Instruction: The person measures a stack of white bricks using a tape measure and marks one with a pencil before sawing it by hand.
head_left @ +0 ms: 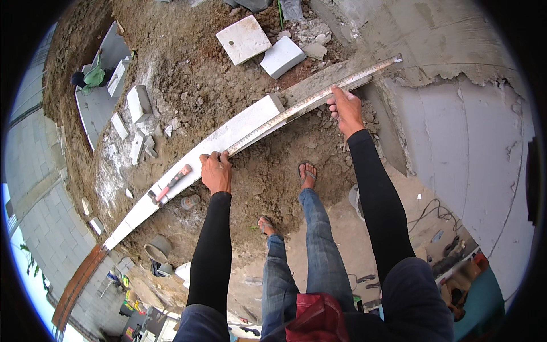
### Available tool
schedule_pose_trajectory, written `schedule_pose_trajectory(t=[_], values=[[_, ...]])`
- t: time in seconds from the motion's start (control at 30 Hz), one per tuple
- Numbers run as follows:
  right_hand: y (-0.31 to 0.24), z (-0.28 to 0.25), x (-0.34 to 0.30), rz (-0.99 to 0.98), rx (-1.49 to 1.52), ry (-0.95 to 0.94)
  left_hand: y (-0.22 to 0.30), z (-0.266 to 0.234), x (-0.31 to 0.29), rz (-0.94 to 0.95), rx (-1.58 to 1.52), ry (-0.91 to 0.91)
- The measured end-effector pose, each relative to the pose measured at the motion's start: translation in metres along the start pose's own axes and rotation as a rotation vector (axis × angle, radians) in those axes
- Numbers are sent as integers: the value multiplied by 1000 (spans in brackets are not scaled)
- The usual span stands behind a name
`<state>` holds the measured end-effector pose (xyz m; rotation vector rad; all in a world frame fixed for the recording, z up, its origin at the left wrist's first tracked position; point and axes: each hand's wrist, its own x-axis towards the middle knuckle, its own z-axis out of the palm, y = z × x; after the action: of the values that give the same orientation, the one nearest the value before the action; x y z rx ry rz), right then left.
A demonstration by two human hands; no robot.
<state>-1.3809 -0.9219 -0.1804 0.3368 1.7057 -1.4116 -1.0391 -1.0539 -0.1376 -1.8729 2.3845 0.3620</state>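
A long pale strip with ruler marks, a tape measure (285, 116), runs slantwise along the near edge of a low white block wall (242, 122). Its far tip extends past the white blocks over the grey concrete part of the wall top. My left hand (216, 172) is closed at the strip's near end, resting on the block; what lies under the palm is hidden. Farther right, my right hand (346, 109) pinches the strip between thumb and fingers. On the wall left of my left hand lies a red-and-black handled tool (170, 184), its kind unclear.
Two white blocks (243, 40) lie on the soil beyond the wall. More blocks (138, 104) are scattered at left, near a person in green (93, 78). A bucket (158, 248) stands below the wall. At right rises a grey wall (456, 131); a cable (436, 214) lies on the ground.
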Motion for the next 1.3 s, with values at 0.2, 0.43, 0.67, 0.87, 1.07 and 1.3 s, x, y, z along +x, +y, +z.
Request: schedule_pose_trajectory(t=[0.2, 0.43, 0.67, 0.87, 1.07, 1.3], values=[[-3, -1, 1, -6, -27, 9, -2, 3, 1, -2, 25, -12], [-3, -3, 1, -7, -35, 19, 2, 1, 3, -14, 41, -46], [-1, 0, 1, -7, -26, 20, -2, 2, 2, 38, 32, 7], [-2, -5, 3, -20, -23, 28, 4, 4, 4, 29, 27, -18], [5, 1, 2, 2, 29, -41, -11, 7, 2, -29, 55, -31], [5, -6, 1, -3, 53, -47, 0, -1, 5, 2, 28, -33]])
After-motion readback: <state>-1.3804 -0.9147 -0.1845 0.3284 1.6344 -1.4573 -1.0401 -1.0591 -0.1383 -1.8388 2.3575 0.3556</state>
